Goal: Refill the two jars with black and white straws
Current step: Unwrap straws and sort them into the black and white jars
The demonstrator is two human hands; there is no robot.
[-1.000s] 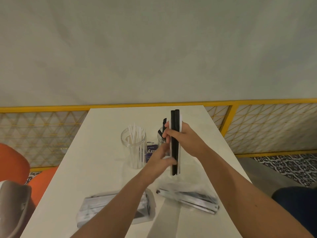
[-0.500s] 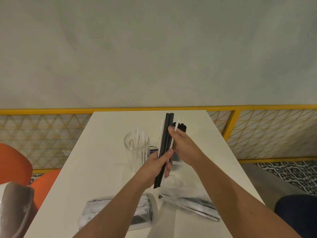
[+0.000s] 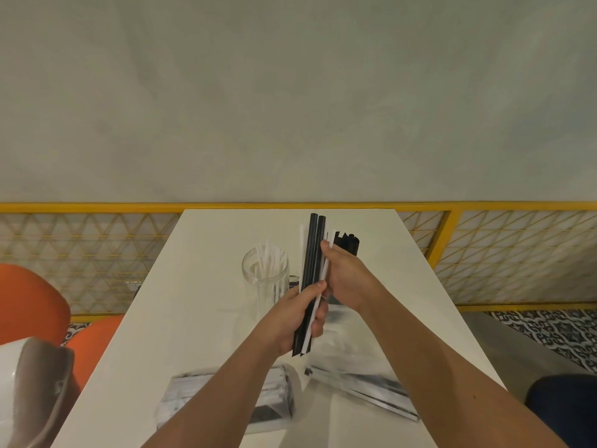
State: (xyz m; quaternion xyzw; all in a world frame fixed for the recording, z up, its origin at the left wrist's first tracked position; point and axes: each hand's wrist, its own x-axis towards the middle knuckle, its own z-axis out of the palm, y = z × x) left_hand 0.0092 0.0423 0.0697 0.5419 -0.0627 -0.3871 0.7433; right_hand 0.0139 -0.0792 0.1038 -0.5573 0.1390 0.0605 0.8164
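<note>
My left hand (image 3: 298,313) grips the lower part of a small bundle of black straws (image 3: 311,253) mixed with white ones, held nearly upright above the white table (image 3: 206,286). My right hand (image 3: 347,276) pinches one white straw (image 3: 324,274) of that bundle near its top. A clear jar (image 3: 265,279) with several white straws stands just left of the bundle. Behind my right hand a second jar is mostly hidden; only its black straw tips (image 3: 349,242) show.
Two clear plastic packs of straws lie near me, one on the left (image 3: 271,402) and one on the right (image 3: 365,388). A yellow mesh railing (image 3: 452,240) runs behind the table. Orange seats (image 3: 32,302) stand at the left.
The bundle has tilted slightly and my left hand has slid down to its lower part. My right hand has shifted from holding the whole bundle to pinching a single white straw.
</note>
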